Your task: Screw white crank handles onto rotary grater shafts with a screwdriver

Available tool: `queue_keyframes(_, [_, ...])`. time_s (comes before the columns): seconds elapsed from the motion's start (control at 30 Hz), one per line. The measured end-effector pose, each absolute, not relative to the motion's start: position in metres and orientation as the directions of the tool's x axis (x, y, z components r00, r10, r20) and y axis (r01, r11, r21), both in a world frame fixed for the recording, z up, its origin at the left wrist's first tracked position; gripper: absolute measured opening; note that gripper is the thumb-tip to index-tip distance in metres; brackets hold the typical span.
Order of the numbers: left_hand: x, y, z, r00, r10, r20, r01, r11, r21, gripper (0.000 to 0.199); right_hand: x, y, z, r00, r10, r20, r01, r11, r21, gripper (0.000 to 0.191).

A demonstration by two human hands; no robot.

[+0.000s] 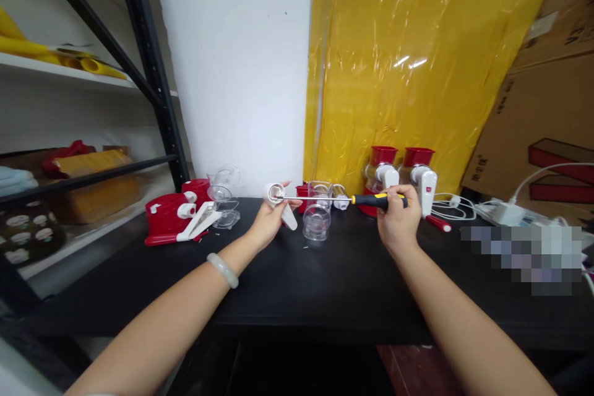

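A screwdriver (362, 199) is reaching into a white plastic part's (273, 189) round, hollow end.
Above the black bench (334, 291), the left hand (268, 223) is pinching the white plastic part, while the right hand (400, 216) is gripping the screwdriver's yellow-and-black handle.

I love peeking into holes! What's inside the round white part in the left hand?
A screwdriver reaches the mouth of the white part, where pale inner edges show. How far its tip goes in, and anything deeper, is hidden.
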State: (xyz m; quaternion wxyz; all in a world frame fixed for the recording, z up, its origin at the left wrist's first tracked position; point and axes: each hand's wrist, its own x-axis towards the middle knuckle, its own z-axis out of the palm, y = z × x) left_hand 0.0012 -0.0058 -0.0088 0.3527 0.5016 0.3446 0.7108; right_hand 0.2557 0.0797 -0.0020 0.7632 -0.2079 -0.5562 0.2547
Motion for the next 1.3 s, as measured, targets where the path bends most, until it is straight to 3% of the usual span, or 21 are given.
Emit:
queue_keyframes(0.33, [-0.003,0.001,-0.014,-0.371,0.718,0.589,-0.019,-0.640,0.768,0.052,0.246,0.065,-0.001,0.291,0.633,0.717,-0.222,0.774,-0.593,0.024])
queue_keyframes(0.53, [-0.013,0.007,-0.019,-0.382,0.638,0.668,0.151,-0.670,0.726,0.051,0.244,0.060,-0.001,0.279,0.639,0.717,-0.230,0.770,-0.596,0.025])
queue_keyframes(0.9, [-0.010,-0.004,-0.009,-0.390,0.560,0.731,0.245,-0.703,0.668,0.051,0.246,0.054,0.001,0.267,0.632,0.728,-0.218,0.775,-0.593,0.027])
queue_keyframes(1.3, [-0.016,-0.009,-0.006,-0.356,0.588,0.726,0.327,-0.649,0.687,0.042,0.266,0.066,0.008,0.063,0.672,0.738,-0.210,0.732,-0.649,0.036])
